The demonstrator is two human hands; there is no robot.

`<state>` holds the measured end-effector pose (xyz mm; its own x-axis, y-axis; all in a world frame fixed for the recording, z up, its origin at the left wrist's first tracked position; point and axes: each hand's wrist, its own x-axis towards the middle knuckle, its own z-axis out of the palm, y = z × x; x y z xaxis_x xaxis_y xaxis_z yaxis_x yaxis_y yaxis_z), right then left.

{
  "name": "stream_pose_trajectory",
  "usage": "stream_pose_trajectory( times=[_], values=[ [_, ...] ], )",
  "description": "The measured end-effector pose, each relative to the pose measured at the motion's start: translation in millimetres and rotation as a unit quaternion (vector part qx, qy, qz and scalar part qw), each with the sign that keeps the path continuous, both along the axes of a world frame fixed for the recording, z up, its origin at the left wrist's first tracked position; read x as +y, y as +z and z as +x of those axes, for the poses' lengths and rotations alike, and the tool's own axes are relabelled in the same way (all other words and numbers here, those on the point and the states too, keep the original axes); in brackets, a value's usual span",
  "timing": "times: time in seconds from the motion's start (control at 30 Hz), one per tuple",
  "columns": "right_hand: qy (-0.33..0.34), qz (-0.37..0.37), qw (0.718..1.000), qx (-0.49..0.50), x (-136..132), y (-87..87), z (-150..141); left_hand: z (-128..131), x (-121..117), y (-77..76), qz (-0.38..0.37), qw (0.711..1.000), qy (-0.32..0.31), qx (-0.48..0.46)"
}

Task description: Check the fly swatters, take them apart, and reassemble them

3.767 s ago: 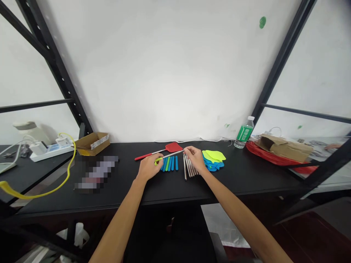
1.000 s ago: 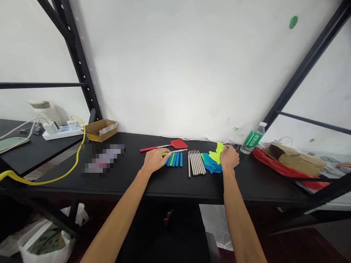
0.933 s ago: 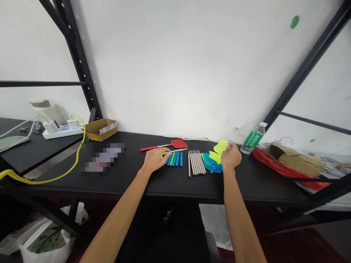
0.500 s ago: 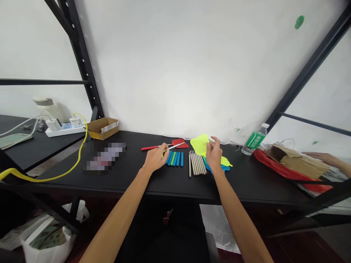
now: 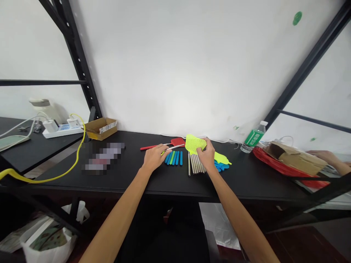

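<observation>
My left hand (image 5: 154, 157) is closed round the yellow-green grip of a fly swatter handle (image 5: 175, 147), whose metal rod points right. In my right hand (image 5: 207, 153) is a yellow-green fly swatter head (image 5: 195, 143), a perforated flat piece, close to the rod's tip; whether they touch I cannot tell. Behind the hands lies a fly swatter with a red head (image 5: 177, 142) and red handle (image 5: 148, 148). Several blue and green grips (image 5: 175, 158) lie in a row beside my left hand. Metal rods (image 5: 195, 165) lie below my right hand, and yellow and blue swatter heads (image 5: 221, 159) are piled right of it.
On the black table (image 5: 131, 179) stand an open cardboard box (image 5: 101, 129) at left and a water bottle (image 5: 253, 138) at right. A yellow cable (image 5: 79, 149) hangs at left. Brown cardboard on red plastic (image 5: 274, 166) lies at right, near another person's hand (image 5: 323, 156).
My right hand took a yellow-green swatter head from the pile and moved it left toward the rod. My left hand keeps its hold on the handle. Another person's hand came in at right.
</observation>
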<state>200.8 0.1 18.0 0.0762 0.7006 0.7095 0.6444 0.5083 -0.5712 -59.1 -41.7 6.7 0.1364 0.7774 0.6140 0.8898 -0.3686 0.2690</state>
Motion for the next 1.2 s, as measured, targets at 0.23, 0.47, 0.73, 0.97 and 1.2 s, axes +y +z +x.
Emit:
stream_pose_trajectory(
  times=[0.23,0.47,0.73,0.97,1.2],
  values=[
    [0.021,-0.015,1.0,-0.005,0.8,-4.5,-4.6,-0.6,1.4,-1.5,0.006,1.0,0.016,-0.001],
    [0.057,-0.081,0.994,-0.041,-2.7,-7.3,-8.4,-0.6,2.2,-2.1,0.007,1.0,0.024,0.006],
    [0.012,-0.067,0.995,-0.072,-0.5,-6.8,-6.9,-1.0,2.4,-2.2,0.002,1.0,0.015,0.003],
    [0.008,-0.056,0.995,-0.083,0.0,-4.2,-2.0,-1.8,2.4,-3.1,0.001,1.0,0.029,-0.004],
    [-0.008,-0.05,0.994,-0.098,-0.9,-4.4,-2.1,-2.0,3.9,-3.6,0.002,1.0,0.027,-0.001]
  ],
)
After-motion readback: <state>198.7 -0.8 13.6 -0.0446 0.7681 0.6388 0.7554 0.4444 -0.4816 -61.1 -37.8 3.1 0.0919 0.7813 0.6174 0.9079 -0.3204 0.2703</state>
